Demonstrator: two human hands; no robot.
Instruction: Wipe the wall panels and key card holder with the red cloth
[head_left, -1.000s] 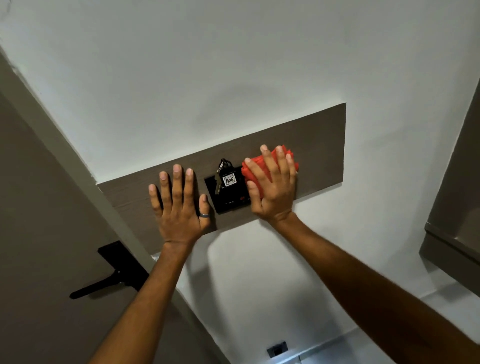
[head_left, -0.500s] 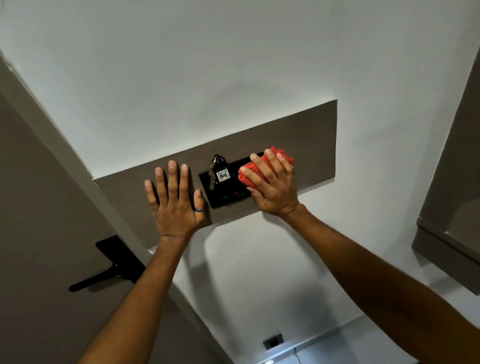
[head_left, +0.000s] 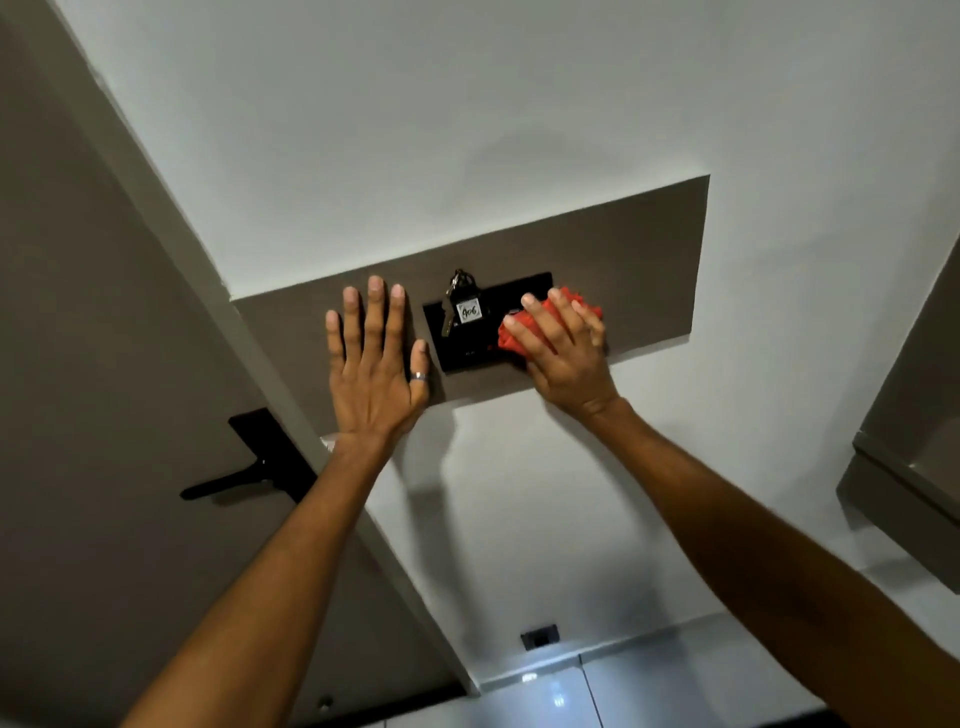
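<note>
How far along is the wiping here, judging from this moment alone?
Nothing shows as finished; cleanliness can't be judged. In hand: the right hand presses the red cloth on the right end of the black holder, the left hand flat on the panel. Apparently left: the holder around the keys and the rest of the panel.
</note>
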